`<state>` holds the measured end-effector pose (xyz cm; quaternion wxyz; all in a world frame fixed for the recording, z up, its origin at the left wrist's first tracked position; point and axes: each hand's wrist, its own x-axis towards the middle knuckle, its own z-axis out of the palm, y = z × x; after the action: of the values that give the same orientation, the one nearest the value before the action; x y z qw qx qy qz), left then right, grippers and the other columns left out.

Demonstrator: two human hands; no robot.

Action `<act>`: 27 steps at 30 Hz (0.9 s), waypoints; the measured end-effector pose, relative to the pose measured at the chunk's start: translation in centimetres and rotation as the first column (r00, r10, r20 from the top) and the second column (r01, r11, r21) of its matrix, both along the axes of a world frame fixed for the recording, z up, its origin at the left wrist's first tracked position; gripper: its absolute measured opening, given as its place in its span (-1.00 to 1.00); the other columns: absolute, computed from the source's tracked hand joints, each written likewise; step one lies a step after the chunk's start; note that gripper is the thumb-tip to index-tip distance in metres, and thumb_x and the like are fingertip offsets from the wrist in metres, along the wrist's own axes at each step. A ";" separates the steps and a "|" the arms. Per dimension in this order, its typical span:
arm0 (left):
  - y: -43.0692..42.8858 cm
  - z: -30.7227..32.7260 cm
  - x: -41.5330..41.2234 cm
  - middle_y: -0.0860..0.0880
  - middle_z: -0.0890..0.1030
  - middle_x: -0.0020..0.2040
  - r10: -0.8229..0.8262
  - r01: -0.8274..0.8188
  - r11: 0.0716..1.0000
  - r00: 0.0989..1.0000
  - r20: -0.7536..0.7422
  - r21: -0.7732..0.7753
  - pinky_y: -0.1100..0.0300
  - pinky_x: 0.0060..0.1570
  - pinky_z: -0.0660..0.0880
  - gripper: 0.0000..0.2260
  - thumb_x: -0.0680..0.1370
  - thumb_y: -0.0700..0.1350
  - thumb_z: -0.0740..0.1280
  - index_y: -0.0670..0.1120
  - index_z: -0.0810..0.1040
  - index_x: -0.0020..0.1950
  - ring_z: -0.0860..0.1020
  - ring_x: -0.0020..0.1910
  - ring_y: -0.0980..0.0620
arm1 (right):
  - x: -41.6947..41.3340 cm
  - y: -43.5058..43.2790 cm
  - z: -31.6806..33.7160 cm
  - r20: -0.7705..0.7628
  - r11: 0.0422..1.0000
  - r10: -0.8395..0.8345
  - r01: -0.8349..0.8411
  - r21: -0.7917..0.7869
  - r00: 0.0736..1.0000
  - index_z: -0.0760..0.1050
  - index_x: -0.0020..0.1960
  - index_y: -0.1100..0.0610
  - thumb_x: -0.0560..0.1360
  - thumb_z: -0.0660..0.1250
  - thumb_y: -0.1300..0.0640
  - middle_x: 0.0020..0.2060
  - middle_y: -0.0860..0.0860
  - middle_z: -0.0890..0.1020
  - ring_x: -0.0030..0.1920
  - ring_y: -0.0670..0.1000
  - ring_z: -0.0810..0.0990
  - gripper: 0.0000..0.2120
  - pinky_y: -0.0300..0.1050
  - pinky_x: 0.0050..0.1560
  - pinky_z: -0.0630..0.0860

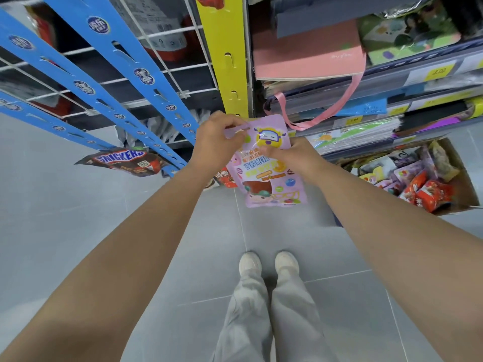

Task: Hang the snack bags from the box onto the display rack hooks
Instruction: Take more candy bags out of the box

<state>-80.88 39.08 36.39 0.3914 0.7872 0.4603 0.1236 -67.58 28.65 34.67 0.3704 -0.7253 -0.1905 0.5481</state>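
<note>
I hold a purple snack bag (pixel 269 176) with cartoon print in front of me, just below the yellow hanging strip (pixel 227 71). My left hand (pixel 217 142) pinches the bag's top edge by its hang hole. My right hand (pixel 292 155) grips the bag's right side near the middle. The cardboard box (pixel 462 178) with several purple and red snack bags sits on the floor at the right. A Snickers bag (pixel 125 162) hangs low on a blue strip (pixel 109 74) at the left.
Several blue strips slant across a white wire rack (pixel 167 69) at the upper left. Shelves with a pink gift bag (pixel 308 61) and stationery fill the upper right. Grey tiled floor (pixel 78 218) and my feet lie below.
</note>
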 end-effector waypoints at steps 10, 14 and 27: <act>1.0 0.5 -0.3 -0.04 0.65 -0.05 0.191 -0.199 0.980 0.966 0.174 0.030 0.31 -0.01 0.52 -0.72 0.50 -0.20 0.36 -0.12 0.56 0.21 0.57 -0.09 0.19 | -1.4 1.0 -1.5 0.113 0.967 -0.221 0.204 0.151 0.969 0.61 -0.09 0.21 0.44 0.41 0.19 -0.32 -0.01 0.62 -0.35 -0.13 0.56 -0.90 -0.17 -0.25 0.54; 0.6 0.6 0.8 -0.05 0.66 -0.03 0.165 -0.183 0.979 0.970 0.178 0.091 0.19 0.13 0.48 -0.62 0.52 -0.15 0.34 -0.09 0.46 0.35 0.58 0.04 0.02 | -1.0 1.2 -2.2 0.356 0.963 -0.249 0.191 0.190 0.901 0.59 -0.03 0.26 0.52 0.30 0.11 -0.18 0.13 0.66 -0.16 0.05 0.58 -0.78 -0.11 -0.10 0.48; 2.2 0.4 2.0 0.06 0.59 -0.18 0.219 -0.247 0.960 0.956 0.197 0.131 0.30 -0.11 0.46 -0.89 0.52 -0.14 0.36 -0.16 0.62 -0.05 0.57 -0.13 0.06 | 0.0 2.5 -2.1 0.457 0.961 -0.207 0.092 0.260 0.865 0.54 -0.12 0.35 0.58 0.21 0.14 -0.25 0.27 0.59 -0.20 0.20 0.50 -0.71 -0.04 -0.21 0.41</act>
<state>-78.92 41.28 36.78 0.3520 0.7408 0.5015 0.2753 -67.57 31.12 32.60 0.4344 -0.8032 -0.2813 0.2948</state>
